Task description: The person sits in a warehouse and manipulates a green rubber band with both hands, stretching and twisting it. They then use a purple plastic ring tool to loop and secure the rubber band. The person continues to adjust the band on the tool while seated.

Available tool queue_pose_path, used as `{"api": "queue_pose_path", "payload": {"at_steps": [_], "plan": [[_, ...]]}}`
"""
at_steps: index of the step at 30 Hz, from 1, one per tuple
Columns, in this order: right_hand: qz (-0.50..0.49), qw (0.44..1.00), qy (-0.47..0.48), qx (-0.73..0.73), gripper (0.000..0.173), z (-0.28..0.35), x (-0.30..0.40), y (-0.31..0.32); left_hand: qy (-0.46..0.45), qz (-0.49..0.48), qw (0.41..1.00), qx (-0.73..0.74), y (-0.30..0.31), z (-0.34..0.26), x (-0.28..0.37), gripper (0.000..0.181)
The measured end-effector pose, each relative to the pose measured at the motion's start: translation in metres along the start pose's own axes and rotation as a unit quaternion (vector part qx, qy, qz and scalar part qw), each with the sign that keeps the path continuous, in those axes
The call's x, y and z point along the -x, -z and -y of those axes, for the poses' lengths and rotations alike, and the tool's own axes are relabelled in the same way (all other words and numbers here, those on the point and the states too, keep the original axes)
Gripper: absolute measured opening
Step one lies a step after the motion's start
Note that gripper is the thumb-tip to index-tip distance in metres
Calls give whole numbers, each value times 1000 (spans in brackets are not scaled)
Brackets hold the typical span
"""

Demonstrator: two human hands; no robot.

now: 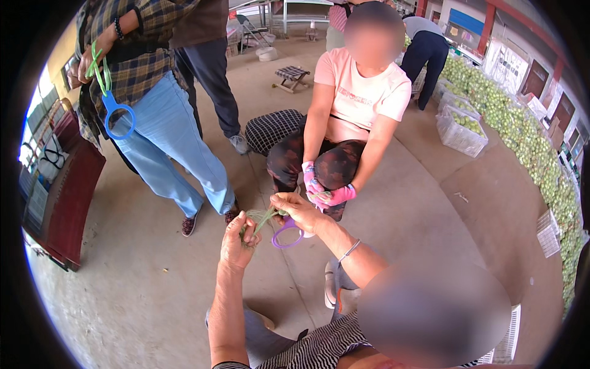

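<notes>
My left hand [242,237] grips a bundle of thin green cord [262,220] between curled fingers. The cord runs up to my right hand [295,210], which pinches it and wears a bracelet at the wrist. Just below my right hand hangs a purple plastic ring [288,237]; what it is fastened to is hidden. Facing me, a seated person [364,101] in pink gloves [339,194] holds more light green cord at the knees. To the left, a standing person's hand [94,57] holds green cord with a blue plastic ring [120,121] hanging from it.
A checked cushion-like seat [273,130] is beside the seated person, with a folding stool [292,76] behind. A red wooden bench-like piece [76,193] stands left. Along the right lie a long heap of green round produce [521,124], a lined crate [461,130] and a white basket [548,234].
</notes>
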State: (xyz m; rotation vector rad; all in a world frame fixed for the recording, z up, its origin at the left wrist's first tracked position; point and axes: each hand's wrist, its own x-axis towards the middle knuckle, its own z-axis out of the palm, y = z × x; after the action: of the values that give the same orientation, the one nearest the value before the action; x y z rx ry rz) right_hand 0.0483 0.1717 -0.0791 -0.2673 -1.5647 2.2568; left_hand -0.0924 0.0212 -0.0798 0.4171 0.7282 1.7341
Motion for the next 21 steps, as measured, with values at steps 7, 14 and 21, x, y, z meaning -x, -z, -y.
{"api": "queue_pose_path", "payload": {"at_steps": [7, 14, 21], "plan": [[63, 997, 1, -52, 21, 8, 4, 1, -90, -55, 994, -30, 2, 0, -8, 26], [71, 997, -6, 19, 20, 5, 0, 8, -110, -7, 989, 100, 0, -12, -8, 24], [-93, 992, 78, -35, 41, 25, 6, 55, -187, -19, 982, 15, 29, -38, -1, 46]]}}
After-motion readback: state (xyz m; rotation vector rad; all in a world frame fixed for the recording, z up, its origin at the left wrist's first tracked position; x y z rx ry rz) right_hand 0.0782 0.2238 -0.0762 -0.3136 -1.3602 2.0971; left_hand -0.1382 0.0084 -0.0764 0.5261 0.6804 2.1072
